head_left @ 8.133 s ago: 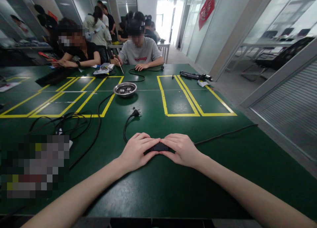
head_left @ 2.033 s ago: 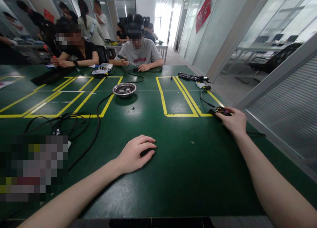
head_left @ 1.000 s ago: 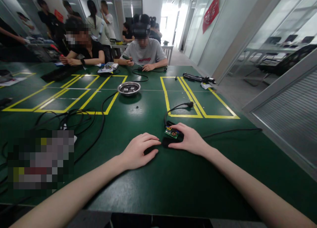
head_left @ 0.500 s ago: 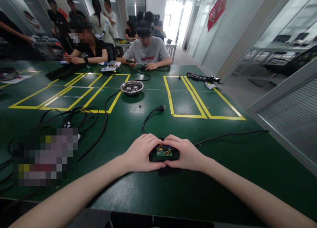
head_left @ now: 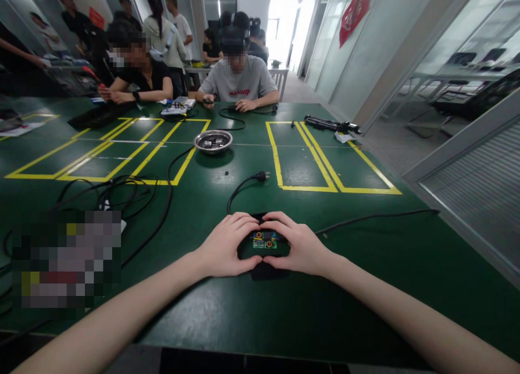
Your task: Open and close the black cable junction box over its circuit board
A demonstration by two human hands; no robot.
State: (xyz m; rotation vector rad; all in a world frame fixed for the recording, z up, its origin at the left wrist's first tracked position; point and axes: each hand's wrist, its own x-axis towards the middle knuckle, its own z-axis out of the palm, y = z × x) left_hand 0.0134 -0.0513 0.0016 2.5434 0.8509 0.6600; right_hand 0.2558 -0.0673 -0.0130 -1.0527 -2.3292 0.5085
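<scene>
A small green circuit board (head_left: 260, 245) with copper-wound coils sits between my hands, over a dark black case (head_left: 270, 271) that lies on the table. My left hand (head_left: 227, 245) curves round the case's left side, thumb at the near edge and fingers at the far edge. On the opposite side my right hand (head_left: 303, 245) grips it in the same way. A narrow gap separates the two thumb tips, and another the fingertips. My palms and fingers hide much of the case's sides. Behind the hands runs a black cord with a plug (head_left: 262, 176).
A metal bowl (head_left: 213, 142) with metal parts stands further back. To the left lie tangled black cables (head_left: 122, 192) and a blurred-out object (head_left: 67, 260). Yellow tape (head_left: 309, 188) marks the green table (head_left: 349, 292). Two people sit across, and a black tool-like object (head_left: 331, 125) lies back right.
My fingertips and thumbs have drawn slightly apart, showing more of the black case. The view has shifted a little. Across the table, a person's hand holding a tool has moved.
</scene>
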